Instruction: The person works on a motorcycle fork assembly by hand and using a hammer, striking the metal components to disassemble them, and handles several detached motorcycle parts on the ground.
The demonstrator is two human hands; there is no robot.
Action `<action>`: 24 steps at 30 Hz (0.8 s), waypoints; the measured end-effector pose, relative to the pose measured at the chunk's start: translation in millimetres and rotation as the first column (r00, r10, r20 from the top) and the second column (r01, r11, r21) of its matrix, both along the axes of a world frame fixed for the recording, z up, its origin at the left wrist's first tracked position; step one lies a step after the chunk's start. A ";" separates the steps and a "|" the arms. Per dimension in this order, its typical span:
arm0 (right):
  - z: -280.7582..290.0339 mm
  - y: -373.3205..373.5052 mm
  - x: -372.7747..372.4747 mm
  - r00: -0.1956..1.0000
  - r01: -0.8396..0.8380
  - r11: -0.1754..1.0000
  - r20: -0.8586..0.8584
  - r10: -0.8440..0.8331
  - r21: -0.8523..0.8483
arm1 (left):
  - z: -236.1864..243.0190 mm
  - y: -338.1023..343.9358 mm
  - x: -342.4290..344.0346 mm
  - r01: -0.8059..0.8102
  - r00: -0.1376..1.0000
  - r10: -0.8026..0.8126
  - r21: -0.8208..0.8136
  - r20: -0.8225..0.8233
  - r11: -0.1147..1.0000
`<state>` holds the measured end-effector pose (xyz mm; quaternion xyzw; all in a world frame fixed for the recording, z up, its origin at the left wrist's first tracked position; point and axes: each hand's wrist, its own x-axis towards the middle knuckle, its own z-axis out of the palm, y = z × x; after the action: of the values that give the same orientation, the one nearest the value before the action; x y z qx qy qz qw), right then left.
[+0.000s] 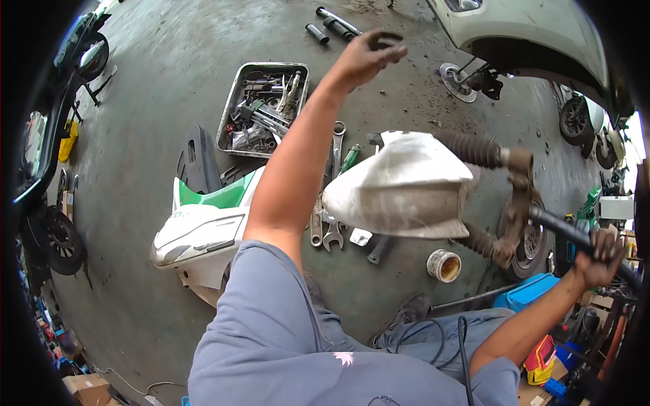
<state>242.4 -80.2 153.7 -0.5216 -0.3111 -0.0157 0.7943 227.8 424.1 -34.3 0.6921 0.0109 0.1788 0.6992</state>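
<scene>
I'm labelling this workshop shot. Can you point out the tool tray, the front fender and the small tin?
Tool tray (238, 82), head view, on its left rim.
Front fender (399, 183), head view, on the middle of its dirty white shell.
Small tin (443, 265), head view, on its open top.

Black rubber handlebar grip (575, 237), lying slantwise at four o'clock, clasped at its lower end; it joins the rusty fork assembly (516, 203) with ribbed boots and dirty white fender (399, 186)

light: even daylight, soft shadows | glare: far right rim | edges: fisheye bend, black corners
</scene>
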 end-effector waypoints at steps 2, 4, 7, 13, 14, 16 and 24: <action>-16.4 -29.7 -39.0 0.999 0.009 0.999 0.035 -0.011 0.041 | -76.2 4.6 2.3 -0.037 0.955 0.139 0.358 -0.264 0.933; -27.3 -57.5 -75.8 0.989 0.149 0.985 0.003 -0.150 0.092 | -140.3 -5.4 2.9 0.149 0.943 0.020 0.478 -0.331 0.866; -41.3 -90.0 -99.7 0.937 0.348 0.934 -0.078 -0.342 0.082 | -215.5 -39.8 -1.1 0.241 0.901 -0.030 0.442 -0.433 0.864; -35.4 -88.3 -112.3 0.860 0.507 0.861 -0.103 -0.500 0.045 | -235.0 -72.6 1.8 0.557 0.814 -0.128 0.697 -0.567 0.453; -36.3 -85.0 -111.8 0.865 0.497 0.866 -0.102 -0.491 0.049 | -243.1 -71.9 -15.0 0.480 0.872 -0.123 0.777 -0.474 0.408; -34.6 -73.9 -104.2 0.897 0.438 0.897 -0.085 -0.433 0.051 | -272.2 -57.8 -37.7 0.302 0.953 -0.125 0.902 -0.276 0.309; 8.3 10.3 -20.3 0.964 0.263 0.962 -0.029 -0.266 -0.074 | -264.5 -9.8 -74.5 0.360 0.932 -0.089 0.872 -0.351 0.331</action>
<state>222.2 -69.9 162.1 -0.5858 -0.2237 -0.1007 0.7724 153.3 414.2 -298.9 0.9740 -0.1036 -0.0305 0.1993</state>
